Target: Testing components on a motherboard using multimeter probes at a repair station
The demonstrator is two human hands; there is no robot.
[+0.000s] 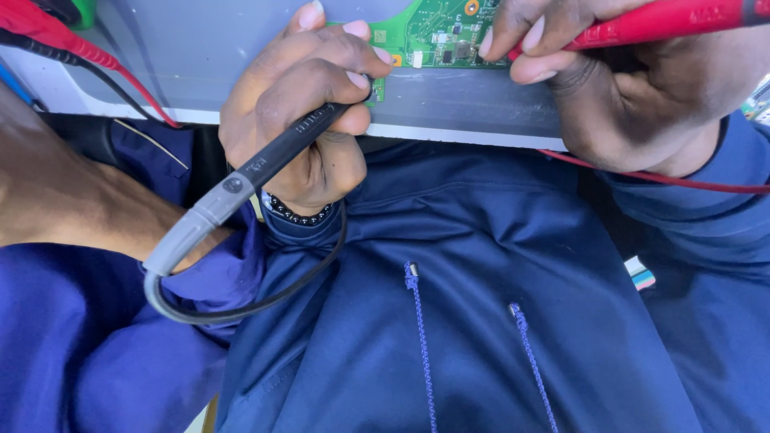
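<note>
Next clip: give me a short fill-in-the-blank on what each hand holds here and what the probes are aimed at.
1. The left hand holds a probe whose colour is ____.
2. The right hand holds a probe whose colour is ____.
3. Both probe tips point at a circuit board that is ____ in colour.
4. The board lies on a ____ table.

Missing words: black; red; green; grey

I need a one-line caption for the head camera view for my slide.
Left hand holds a black probe, right hand a red probe, both at a green circuit board.
</note>
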